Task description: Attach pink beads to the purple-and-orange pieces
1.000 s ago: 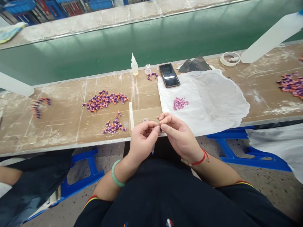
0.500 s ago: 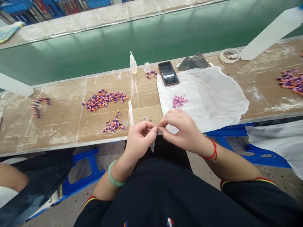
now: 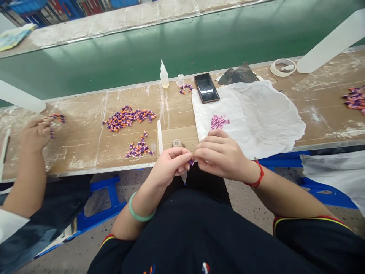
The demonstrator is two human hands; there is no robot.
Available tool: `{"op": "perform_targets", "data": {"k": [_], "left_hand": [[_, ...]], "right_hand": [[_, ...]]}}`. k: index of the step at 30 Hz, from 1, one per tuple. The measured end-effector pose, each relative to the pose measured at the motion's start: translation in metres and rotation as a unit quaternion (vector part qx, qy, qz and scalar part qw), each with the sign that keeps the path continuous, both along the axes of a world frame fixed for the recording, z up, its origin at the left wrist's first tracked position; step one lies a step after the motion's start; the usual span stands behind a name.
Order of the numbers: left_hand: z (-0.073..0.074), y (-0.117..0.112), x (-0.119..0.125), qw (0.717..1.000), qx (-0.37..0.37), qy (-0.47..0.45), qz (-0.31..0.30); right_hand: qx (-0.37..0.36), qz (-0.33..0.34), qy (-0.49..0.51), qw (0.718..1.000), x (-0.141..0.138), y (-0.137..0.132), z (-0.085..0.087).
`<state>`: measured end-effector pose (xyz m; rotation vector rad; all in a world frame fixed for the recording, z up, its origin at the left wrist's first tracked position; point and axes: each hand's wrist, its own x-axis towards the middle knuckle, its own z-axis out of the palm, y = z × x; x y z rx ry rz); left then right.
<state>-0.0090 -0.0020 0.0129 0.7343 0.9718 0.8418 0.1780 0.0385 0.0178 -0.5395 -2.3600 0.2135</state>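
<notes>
"Purple shows in the head view; where?"
"A small purple piece (image 3: 191,162), pinched in the left hand (image 3: 172,163); the right hand (image 3: 219,156) meets it, its grip hidden."
"How far along?"
"Midway on this one, I'd judge. Left of the hands lie a large pile (image 3: 128,118) and a small pile (image 3: 139,148), finished or not unclear; beyond the right hand, pink bits (image 3: 219,122) on white cloth (image 3: 256,114) look unused."

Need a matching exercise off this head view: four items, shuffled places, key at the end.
Things:
1. Purple piece
2. Small pink pieces
3. Squeeze bottle
4. Roll of tape

Places:
A. Upright, left of the phone
B. Where the left hand and right hand meet
C. Lying flat, right of the phone
D. Heaped on the white cloth

Pairs: 1-B, 2-D, 3-A, 4-C
</notes>
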Motion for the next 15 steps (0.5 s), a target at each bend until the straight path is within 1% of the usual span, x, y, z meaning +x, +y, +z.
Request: {"op": "perform_targets", "data": {"k": [2,4,6,7,8,9,10,12,13,14,15], "left_hand": [[-0.001,0.000,0.001,1.000,0.003,0.010,-0.001],[-0.001,-0.001,0.002,0.999,0.025,0.034,0.004],[0.001,-0.004,0.004,0.992,0.090,0.084,0.028],[0.003,-0.006,0.004,0.982,0.140,0.123,0.046],[0.005,-0.008,0.005,0.964,0.197,0.168,0.065],[0.008,-0.010,0.005,0.938,0.257,0.217,0.081],[0.010,-0.012,0.004,0.907,0.316,0.264,0.091],[0.013,-0.014,0.003,0.839,0.414,0.339,0.099],[0.014,-0.015,0.002,0.810,0.450,0.365,0.098],[0.014,-0.015,0.001,0.786,0.475,0.383,0.098],[0.014,-0.015,0.000,0.769,0.493,0.394,0.098]], "right_hand": [[0.016,0.017,-0.042,0.999,0.003,0.003,0.000],[0.011,0.028,-0.058,0.998,0.005,0.004,0.001],[0.003,0.030,-0.016,0.999,0.004,0.002,0.001],[-0.017,0.027,0.021,0.999,0.003,0.001,0.001],[-0.057,0.021,0.060,0.996,0.002,-0.002,0.002],[-0.113,0.013,0.093,0.989,0.001,-0.005,0.003],[-0.178,0.005,0.115,0.977,-0.001,-0.008,0.005],[-0.300,-0.004,0.128,0.945,-0.003,-0.013,0.008],[-0.342,-0.005,0.128,0.931,-0.004,-0.015,0.010],[-0.370,-0.006,0.129,0.920,-0.005,-0.016,0.012],[-0.387,-0.006,0.130,0.913,-0.006,-0.017,0.014]]}}
